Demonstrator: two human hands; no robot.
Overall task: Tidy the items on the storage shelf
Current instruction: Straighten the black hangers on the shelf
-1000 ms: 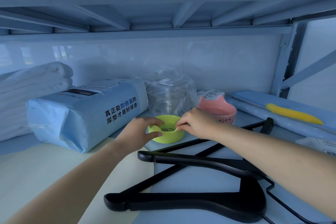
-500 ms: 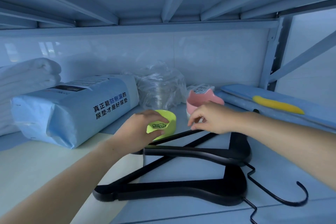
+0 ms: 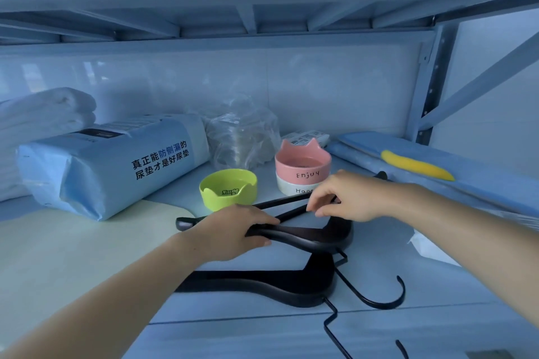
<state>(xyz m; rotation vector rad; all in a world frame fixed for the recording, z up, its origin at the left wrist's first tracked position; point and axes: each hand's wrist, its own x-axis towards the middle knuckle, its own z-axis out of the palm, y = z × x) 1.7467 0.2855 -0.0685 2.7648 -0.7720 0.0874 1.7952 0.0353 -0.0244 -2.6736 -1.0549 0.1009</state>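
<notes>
Gripping upper black hanger (image 3: pixel 320 237) by one arm with left hand (image 3: pixel 233 230). Pinching its thin crossbar (image 3: pixel 291 214) with right hand (image 3: pixel 347 198), just before pink bowl (image 3: pixel 303 166)

The blue pack (image 3: pixel 116 166) walls off the green bowl's (image 3: pixel 228 189) left; the plastic bag (image 3: pixel 242 134) blocks behind it. To its right, a gap opens before the pink bowl (image 3: pixel 303 166). Across its front lie the black hangers (image 3: pixel 320 234); front-left, the pale board (image 3: pixel 73 242) gives me room.
</notes>
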